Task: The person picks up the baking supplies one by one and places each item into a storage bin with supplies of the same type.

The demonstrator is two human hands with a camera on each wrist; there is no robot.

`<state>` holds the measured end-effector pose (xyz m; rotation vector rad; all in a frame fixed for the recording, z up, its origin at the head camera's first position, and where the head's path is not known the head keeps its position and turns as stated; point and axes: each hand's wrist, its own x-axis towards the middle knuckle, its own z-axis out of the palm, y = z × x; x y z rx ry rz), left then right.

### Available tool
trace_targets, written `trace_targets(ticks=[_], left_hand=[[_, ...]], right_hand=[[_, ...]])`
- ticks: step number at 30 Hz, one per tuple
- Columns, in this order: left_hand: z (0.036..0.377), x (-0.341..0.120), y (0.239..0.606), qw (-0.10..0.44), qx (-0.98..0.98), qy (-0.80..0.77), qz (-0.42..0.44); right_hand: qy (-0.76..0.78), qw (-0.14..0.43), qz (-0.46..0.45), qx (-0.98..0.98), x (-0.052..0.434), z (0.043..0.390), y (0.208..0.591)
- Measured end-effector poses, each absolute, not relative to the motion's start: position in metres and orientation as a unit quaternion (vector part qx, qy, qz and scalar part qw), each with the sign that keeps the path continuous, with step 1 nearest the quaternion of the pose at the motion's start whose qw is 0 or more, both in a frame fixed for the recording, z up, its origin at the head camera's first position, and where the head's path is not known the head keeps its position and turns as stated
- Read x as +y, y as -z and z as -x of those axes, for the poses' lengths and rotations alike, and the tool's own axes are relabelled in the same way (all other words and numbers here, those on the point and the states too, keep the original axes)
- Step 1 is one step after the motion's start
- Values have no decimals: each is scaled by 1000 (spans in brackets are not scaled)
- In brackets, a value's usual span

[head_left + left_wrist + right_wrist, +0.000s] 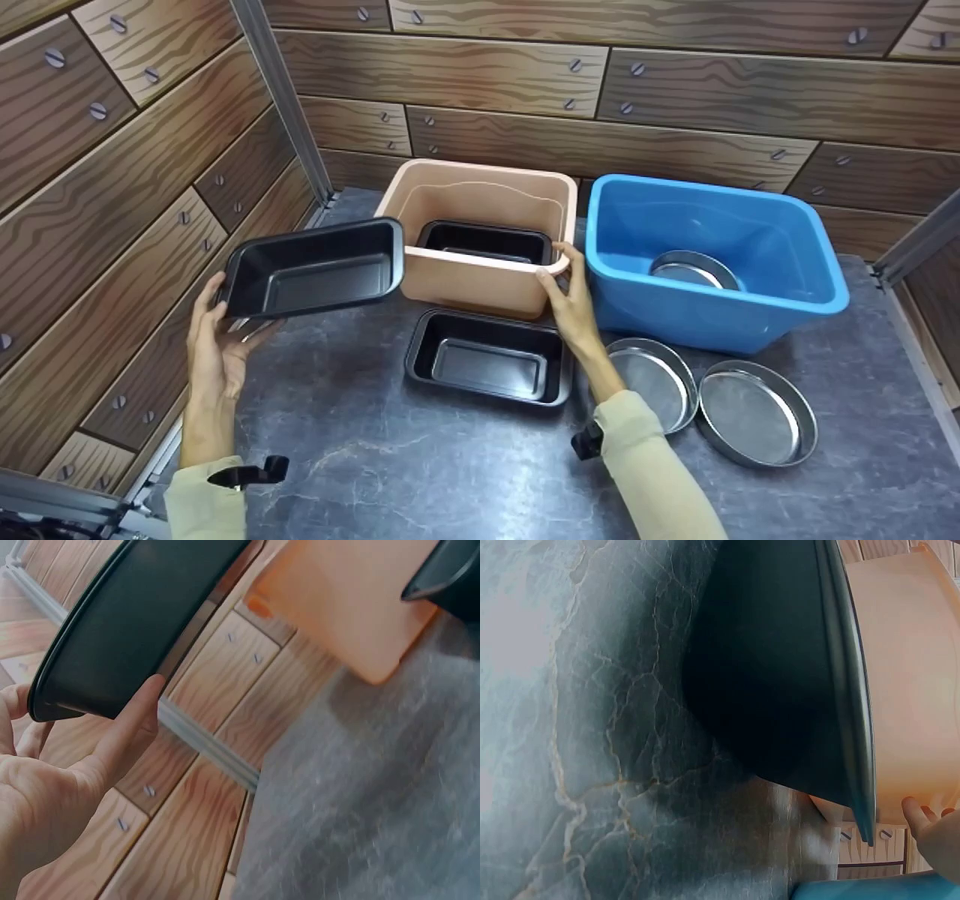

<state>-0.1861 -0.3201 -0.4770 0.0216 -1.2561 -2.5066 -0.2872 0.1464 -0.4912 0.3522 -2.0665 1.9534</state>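
Item: black loaf pan (311, 268), held tilted in the air left of the peach bin (480, 240). Your left hand (214, 349) grips its end; your right hand (570, 296) grips the bin's rim. Level the pan, keep the bin steady on the bench (390, 465).

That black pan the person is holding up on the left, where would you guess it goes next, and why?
Probably a short move right and down into the peach tub. The left hand holds the black pan in the air beside the tub, one like it already lies inside, and the right hand grips the tub's rim, seemingly steadying it.
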Motion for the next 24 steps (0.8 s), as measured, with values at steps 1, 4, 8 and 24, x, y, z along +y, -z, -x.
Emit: trace_targets(ticks=[1,4,8,24], left_hand=[[188,-318,475,170,-439,882,-7],[193,-311,469,178,-440,880,-5],[200,-303,461,186,-440,879,-1],[238,-258,439,194,-420,887,16]], right_hand=[[-676,138,-123,-713,146,287,491],[-676,137,-125,-713,147,287,490],[-679,134,-125,-711,148,287,489],[-672,121,-112,-722,147,283,487]])
